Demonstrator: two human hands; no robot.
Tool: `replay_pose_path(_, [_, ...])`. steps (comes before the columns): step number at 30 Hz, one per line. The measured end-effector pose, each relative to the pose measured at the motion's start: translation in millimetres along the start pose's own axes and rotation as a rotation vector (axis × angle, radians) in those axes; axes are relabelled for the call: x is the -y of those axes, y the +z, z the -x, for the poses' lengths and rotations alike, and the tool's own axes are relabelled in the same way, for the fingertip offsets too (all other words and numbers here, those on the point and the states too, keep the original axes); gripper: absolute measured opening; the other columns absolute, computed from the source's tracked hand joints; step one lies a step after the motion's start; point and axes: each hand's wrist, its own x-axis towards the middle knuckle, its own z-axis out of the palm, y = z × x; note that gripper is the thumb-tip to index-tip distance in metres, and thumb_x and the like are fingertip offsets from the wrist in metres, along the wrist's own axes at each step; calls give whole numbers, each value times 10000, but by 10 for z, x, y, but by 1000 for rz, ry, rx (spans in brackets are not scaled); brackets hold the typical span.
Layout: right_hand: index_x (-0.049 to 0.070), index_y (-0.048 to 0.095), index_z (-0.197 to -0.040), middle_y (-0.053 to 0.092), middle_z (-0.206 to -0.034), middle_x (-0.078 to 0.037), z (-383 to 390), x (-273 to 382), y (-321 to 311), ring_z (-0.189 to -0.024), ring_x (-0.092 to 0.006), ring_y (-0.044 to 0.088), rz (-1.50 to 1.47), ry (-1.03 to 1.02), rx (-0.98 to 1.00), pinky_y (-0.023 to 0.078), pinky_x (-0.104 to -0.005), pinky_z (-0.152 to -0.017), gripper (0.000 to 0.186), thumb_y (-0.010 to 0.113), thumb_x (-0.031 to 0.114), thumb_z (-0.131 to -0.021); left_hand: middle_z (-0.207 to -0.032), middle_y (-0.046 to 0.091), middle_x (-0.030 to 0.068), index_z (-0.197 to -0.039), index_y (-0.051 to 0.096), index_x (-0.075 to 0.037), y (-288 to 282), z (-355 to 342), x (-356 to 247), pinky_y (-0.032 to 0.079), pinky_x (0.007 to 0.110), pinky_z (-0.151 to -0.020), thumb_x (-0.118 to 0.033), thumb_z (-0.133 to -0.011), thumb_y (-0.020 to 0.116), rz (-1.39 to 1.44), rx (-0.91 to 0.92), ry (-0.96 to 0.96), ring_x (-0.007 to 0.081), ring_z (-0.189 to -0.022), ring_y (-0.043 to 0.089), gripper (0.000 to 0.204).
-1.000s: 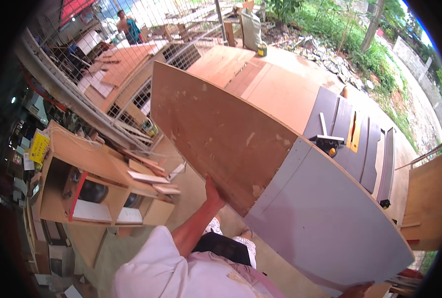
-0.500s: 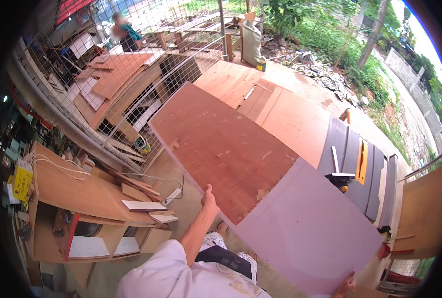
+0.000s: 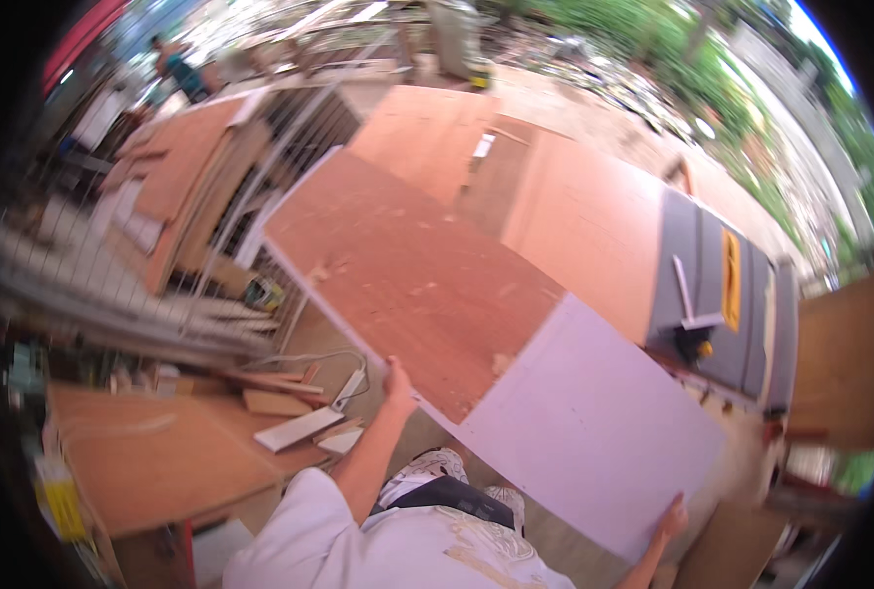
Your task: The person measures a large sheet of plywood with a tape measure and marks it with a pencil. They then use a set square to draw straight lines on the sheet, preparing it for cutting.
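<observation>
A long, flat wooden panel (image 3: 408,285) is held slantwise in front of my body. Its far left part is reddish-brown bare wood with torn patches, and its near right part has a pale lilac face. My left hand (image 3: 399,383) grips the panel's near long edge, thumb on top and fingers hidden underneath. At the short right end, my right hand (image 3: 672,518) holds the edge near the corner, its fingers partly out of sight.
Beyond the panel lies a work surface of plywood sheets (image 3: 584,226) and a dark grey ribbed top (image 3: 697,245). A black tool (image 3: 692,344) rests on that top. Left are a wooden cabinet (image 3: 152,461), wood offcuts (image 3: 300,429) and wire mesh (image 3: 74,270). Another person (image 3: 180,71) is far left.
The view has shifted and blurred. The panel's right end and my right hand have moved up and left in the picture, showing more of my right forearm. Both hands keep their grip.
</observation>
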Motion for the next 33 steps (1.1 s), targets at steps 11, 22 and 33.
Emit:
replay_pose_path(11, [-19, 698, -1313, 741, -1225, -257, -292, -201, 115, -1194, -427, 688, 278, 200, 112, 521, -489, -1030, 692, 658, 588, -984, -1562, 522, 125, -1569, 453, -119, 183, 854, 980, 395, 535, -1205, -746, -995, 495, 181, 483, -298, 351, -1444, 477, 851])
replay_pose_path(22, [50, 676, -1392, 763, -1162, -237, -626, -250, 393, -1030, -329, 760, -32, 6, 36, 583, -391, -920, 519, 782, 267, -932, -1610, 500, 94, -1568, 493, -147, 609, 1267, 1707, 355, 577, -1228, -670, -1066, 256, 81, 565, -248, 355, -1483, 453, 763])
replay_pose_path(33, [-3, 778, -1111, 794, -1094, -164, -370, -753, -222, -940, -244, 782, -369, 130, 153, 599, -345, -846, 209, 756, 51, -910, -1420, 636, 64, -1449, 578, -78, 958, 1338, 1711, 483, 556, -1083, -428, -1055, 496, -332, 306, -273, 322, -1301, 585, 533])
